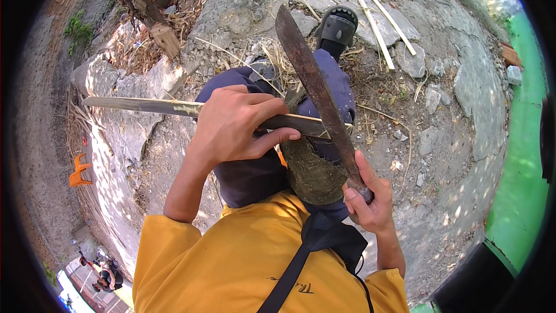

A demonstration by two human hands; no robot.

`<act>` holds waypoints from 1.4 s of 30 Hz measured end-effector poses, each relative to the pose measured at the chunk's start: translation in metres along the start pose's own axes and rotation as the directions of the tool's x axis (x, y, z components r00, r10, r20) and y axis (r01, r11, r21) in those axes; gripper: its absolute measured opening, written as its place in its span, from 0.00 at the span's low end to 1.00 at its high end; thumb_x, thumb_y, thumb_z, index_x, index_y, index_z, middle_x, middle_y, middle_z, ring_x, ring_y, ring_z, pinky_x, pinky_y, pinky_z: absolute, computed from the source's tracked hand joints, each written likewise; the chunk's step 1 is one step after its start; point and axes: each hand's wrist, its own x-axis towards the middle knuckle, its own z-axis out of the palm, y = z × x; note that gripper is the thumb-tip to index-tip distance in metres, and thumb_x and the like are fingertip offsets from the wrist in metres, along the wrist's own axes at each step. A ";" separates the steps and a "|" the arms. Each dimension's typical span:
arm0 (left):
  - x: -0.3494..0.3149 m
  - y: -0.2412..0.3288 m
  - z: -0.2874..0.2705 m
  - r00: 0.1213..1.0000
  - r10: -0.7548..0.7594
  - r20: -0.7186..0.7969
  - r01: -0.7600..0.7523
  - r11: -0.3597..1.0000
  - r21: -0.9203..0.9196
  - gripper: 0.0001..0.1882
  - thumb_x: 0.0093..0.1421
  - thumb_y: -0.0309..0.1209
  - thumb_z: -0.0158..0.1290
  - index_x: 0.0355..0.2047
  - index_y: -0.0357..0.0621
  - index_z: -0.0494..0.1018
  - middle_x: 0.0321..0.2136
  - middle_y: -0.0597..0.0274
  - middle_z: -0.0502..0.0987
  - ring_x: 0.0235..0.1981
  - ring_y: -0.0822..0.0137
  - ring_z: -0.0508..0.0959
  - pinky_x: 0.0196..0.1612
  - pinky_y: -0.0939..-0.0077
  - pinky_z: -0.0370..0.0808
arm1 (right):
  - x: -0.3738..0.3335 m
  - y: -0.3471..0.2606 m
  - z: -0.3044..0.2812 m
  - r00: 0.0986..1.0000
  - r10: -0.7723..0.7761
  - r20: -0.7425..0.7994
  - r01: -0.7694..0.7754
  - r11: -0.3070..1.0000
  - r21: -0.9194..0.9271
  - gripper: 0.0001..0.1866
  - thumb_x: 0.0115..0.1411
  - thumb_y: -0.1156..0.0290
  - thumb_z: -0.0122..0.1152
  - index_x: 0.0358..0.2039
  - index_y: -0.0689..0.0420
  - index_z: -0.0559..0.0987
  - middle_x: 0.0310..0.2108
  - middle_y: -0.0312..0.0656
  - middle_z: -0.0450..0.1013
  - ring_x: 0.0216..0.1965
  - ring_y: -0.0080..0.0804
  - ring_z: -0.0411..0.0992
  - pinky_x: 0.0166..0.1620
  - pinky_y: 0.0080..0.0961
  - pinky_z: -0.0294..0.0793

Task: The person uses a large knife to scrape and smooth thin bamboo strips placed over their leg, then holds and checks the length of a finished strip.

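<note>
My left hand (240, 124) is wrapped round a long, narrow strip of split bamboo (139, 105), dark on one face and pale along its edge. The strip lies across my lap and reaches far out to the left. In my right hand (369, 197) is the handle of a machete (313, 75) with a brown, rusty blade pointing up and away. The blade crosses the strip's right end; whether its edge touches the strip I cannot tell. Under the strip, between my legs, is a worn grey-brown pad or block (313, 174), its material unclear.
Two pale bamboo strips (376, 20) lie on the broken concrete ahead, right of my dark sandal (337, 26). A cut tree trunk (139, 3) stands at the far left. An orange chair (80, 171) is at left. Green surfacing (518, 156) borders the right. Another person (107, 272) is at lower left.
</note>
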 end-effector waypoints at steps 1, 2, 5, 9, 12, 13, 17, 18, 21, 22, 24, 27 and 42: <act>0.000 0.000 0.000 1.000 0.008 -0.008 -0.008 1.000 -0.006 0.20 0.58 0.53 0.67 0.33 0.49 0.80 0.24 0.63 0.81 0.22 0.55 0.76 0.29 0.64 0.71 | 0.000 -0.002 0.000 1.000 0.019 0.004 -0.019 1.000 0.008 0.38 0.61 0.79 0.65 0.72 0.58 0.68 0.21 0.33 0.68 0.20 0.17 0.60 0.27 0.19 0.60; -0.001 0.000 0.000 1.000 0.008 -0.008 -0.008 1.000 -0.005 0.20 0.58 0.53 0.67 0.33 0.49 0.80 0.24 0.63 0.81 0.22 0.55 0.76 0.29 0.64 0.71 | 0.000 -0.005 -0.001 1.000 0.018 0.005 -0.018 1.000 0.009 0.38 0.61 0.79 0.65 0.72 0.58 0.68 0.21 0.33 0.68 0.20 0.17 0.60 0.27 0.19 0.60; -0.001 -0.001 0.004 0.999 0.030 -0.034 -0.031 0.999 -0.025 0.20 0.58 0.52 0.67 0.33 0.49 0.80 0.25 0.63 0.81 0.23 0.55 0.78 0.30 0.64 0.72 | 0.002 -0.019 -0.004 0.985 0.168 0.045 -0.173 0.974 0.148 0.37 0.61 0.80 0.64 0.73 0.58 0.68 0.21 0.33 0.70 0.21 0.16 0.62 0.27 0.18 0.62; 0.000 0.001 0.008 0.993 0.090 -0.070 -0.092 0.995 -0.033 0.19 0.51 0.48 0.73 0.30 0.48 0.80 0.26 0.66 0.83 0.22 0.60 0.80 0.28 0.68 0.73 | 0.020 -0.028 0.007 0.995 0.055 0.079 -0.057 0.998 0.015 0.36 0.61 0.80 0.65 0.72 0.58 0.70 0.29 0.42 0.77 0.21 0.19 0.66 0.28 0.21 0.68; -0.001 0.002 0.006 0.996 0.073 -0.056 -0.075 0.997 -0.032 0.19 0.51 0.47 0.73 0.30 0.48 0.80 0.25 0.66 0.82 0.22 0.59 0.80 0.28 0.67 0.73 | 0.022 -0.026 0.012 0.992 -0.114 0.049 0.122 0.972 -0.199 0.35 0.61 0.80 0.66 0.70 0.59 0.71 0.35 0.49 0.81 0.23 0.25 0.70 0.30 0.24 0.70; -0.001 0.003 0.005 0.998 0.057 -0.041 -0.058 0.998 -0.029 0.19 0.51 0.47 0.73 0.29 0.48 0.80 0.24 0.65 0.82 0.22 0.59 0.80 0.28 0.67 0.73 | 0.021 -0.023 0.012 0.993 -0.115 0.011 0.114 0.970 -0.216 0.35 0.61 0.80 0.67 0.70 0.59 0.72 0.39 0.53 0.81 0.24 0.30 0.72 0.31 0.25 0.72; -0.002 0.002 0.003 1.000 -0.002 -0.013 0.002 0.998 -0.058 0.19 0.52 0.47 0.72 0.29 0.47 0.80 0.23 0.64 0.81 0.22 0.57 0.80 0.27 0.66 0.73 | 0.016 -0.006 0.011 0.971 -0.230 -0.065 0.196 0.922 -0.334 0.37 0.60 0.79 0.68 0.71 0.60 0.70 0.42 0.54 0.81 0.27 0.36 0.76 0.33 0.28 0.76; 0.000 0.004 0.002 1.000 -0.020 -0.005 0.019 0.998 -0.063 0.19 0.52 0.46 0.72 0.30 0.46 0.80 0.23 0.63 0.80 0.22 0.56 0.80 0.27 0.66 0.73 | 0.013 -0.005 0.012 0.971 -0.218 -0.096 0.170 0.918 -0.359 0.39 0.59 0.78 0.69 0.72 0.61 0.68 0.43 0.54 0.81 0.29 0.39 0.77 0.34 0.29 0.77; 0.002 0.009 -0.002 0.997 -0.071 0.024 0.073 0.994 -0.083 0.17 0.54 0.44 0.71 0.31 0.45 0.81 0.23 0.61 0.81 0.23 0.54 0.80 0.26 0.65 0.74 | 0.010 -0.004 0.012 0.966 -0.233 -0.116 0.165 0.893 -0.420 0.42 0.57 0.75 0.73 0.72 0.61 0.67 0.43 0.53 0.81 0.30 0.41 0.79 0.33 0.30 0.78; 0.002 0.013 -0.004 0.992 -0.117 0.041 0.120 0.988 -0.092 0.16 0.55 0.43 0.71 0.32 0.45 0.81 0.23 0.59 0.81 0.23 0.53 0.81 0.26 0.64 0.74 | 0.010 -0.004 0.011 0.961 -0.262 -0.092 0.194 0.870 -0.452 0.42 0.56 0.74 0.75 0.71 0.61 0.68 0.42 0.52 0.82 0.29 0.40 0.80 0.32 0.31 0.78; -0.002 0.024 -0.007 0.984 -0.151 0.095 0.161 0.981 -0.106 0.16 0.56 0.43 0.70 0.34 0.44 0.82 0.24 0.57 0.82 0.24 0.51 0.81 0.26 0.63 0.75 | 0.008 0.002 0.009 0.944 -0.318 -0.087 0.242 0.847 -0.474 0.40 0.55 0.73 0.77 0.68 0.60 0.71 0.39 0.49 0.81 0.28 0.38 0.79 0.30 0.30 0.77; -0.008 0.034 -0.006 0.960 -0.208 0.186 0.231 0.967 -0.109 0.16 0.58 0.42 0.69 0.38 0.44 0.83 0.27 0.51 0.84 0.26 0.48 0.83 0.28 0.61 0.77 | 0.004 0.020 0.006 0.915 -0.397 -0.071 0.310 0.805 -0.506 0.36 0.52 0.72 0.79 0.63 0.57 0.75 0.34 0.43 0.80 0.25 0.35 0.77 0.27 0.29 0.75; -0.008 0.021 0.004 0.948 -0.175 0.267 0.229 0.956 -0.186 0.21 0.58 0.34 0.67 0.51 0.43 0.82 0.50 0.48 0.82 0.53 0.41 0.79 0.57 0.54 0.73 | 0.033 0.032 -0.019 0.888 -0.453 0.076 0.394 0.667 -0.632 0.39 0.40 0.68 0.81 0.57 0.35 0.83 0.30 0.33 0.73 0.22 0.26 0.71 0.22 0.24 0.71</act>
